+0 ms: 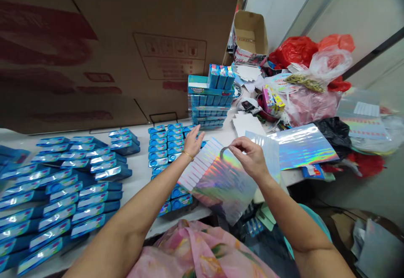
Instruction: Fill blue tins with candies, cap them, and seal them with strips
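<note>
My left hand (192,142) hovers with fingers spread over the far edge of a holographic sticker sheet (221,177) that lies tilted at the table's front edge. It is right beside two columns of small blue boxes (166,145). My right hand (248,155) is closed in a pinch on a thin strip at the top of that sheet, apparently a sticker lifting off it. The sheet shows rows of white and rainbow strips. A thin bracelet circles my left wrist.
Many blue boxes (63,189) lie in rows across the white table (139,168). A stack of blue display boxes (208,101) stands behind, beside a large cardboard carton (110,38). More holographic sheets (299,145), white cards (248,122) and plastic bags (315,67) crowd the right.
</note>
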The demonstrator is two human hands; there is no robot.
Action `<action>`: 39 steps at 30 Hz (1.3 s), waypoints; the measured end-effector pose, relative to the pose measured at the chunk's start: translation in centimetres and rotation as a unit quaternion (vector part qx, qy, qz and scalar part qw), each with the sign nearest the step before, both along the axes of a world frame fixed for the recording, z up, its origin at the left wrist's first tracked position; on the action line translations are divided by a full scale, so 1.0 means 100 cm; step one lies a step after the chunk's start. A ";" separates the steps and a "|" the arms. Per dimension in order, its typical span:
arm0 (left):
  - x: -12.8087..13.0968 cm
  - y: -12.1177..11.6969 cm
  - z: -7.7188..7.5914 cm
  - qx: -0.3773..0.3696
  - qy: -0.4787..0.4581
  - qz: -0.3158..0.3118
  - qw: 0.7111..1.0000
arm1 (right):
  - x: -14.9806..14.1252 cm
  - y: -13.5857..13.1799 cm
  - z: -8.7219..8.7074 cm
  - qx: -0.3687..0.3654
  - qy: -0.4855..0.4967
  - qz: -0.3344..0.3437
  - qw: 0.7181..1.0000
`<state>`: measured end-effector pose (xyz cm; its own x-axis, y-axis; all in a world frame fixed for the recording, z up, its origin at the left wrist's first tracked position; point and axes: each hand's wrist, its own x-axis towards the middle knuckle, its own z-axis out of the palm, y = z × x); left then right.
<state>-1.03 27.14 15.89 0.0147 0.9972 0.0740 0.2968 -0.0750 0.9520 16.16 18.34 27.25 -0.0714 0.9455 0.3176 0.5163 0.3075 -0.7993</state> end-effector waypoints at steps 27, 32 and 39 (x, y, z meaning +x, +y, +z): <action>-0.212 -0.181 -0.103 -0.335 -0.189 0.122 0.915 | -0.224 -0.099 -0.219 -0.257 0.092 -0.145 0.951; -0.210 -0.183 -0.115 -0.328 -0.198 0.112 0.917 | -0.224 -0.107 -0.219 -0.217 0.001 -0.149 0.965; -0.210 -0.181 -0.122 -0.302 -0.171 0.087 0.934 | -0.222 -0.105 -0.217 -0.189 -0.068 -0.138 0.970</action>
